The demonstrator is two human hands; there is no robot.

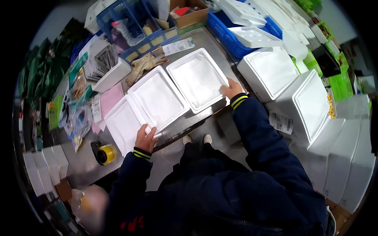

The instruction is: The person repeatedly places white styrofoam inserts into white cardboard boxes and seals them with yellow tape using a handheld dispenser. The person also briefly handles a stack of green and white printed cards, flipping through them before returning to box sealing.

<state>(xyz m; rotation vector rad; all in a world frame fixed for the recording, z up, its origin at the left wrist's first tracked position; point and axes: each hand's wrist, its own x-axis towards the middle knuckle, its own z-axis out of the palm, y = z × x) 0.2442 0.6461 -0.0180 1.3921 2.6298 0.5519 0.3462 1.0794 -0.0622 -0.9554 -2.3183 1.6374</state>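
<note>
Grey metal table (86, 167) across the middle, bulky white rectangular foam boxes (268, 74) at its right, and here's the row: three shallow white rectangular foam trays (159, 98) side by side on the tabletop! The right hand (232, 89), half curled, is at the rightmost tray's right rim; the left hand (145, 138), fingers parted, touches the near corner where the other two meet, and whether either grips, I can't tell! Beyond, a beige fabric glove (142, 67); over left, a black tape dispenser with a yellow roll (105, 154)
</note>
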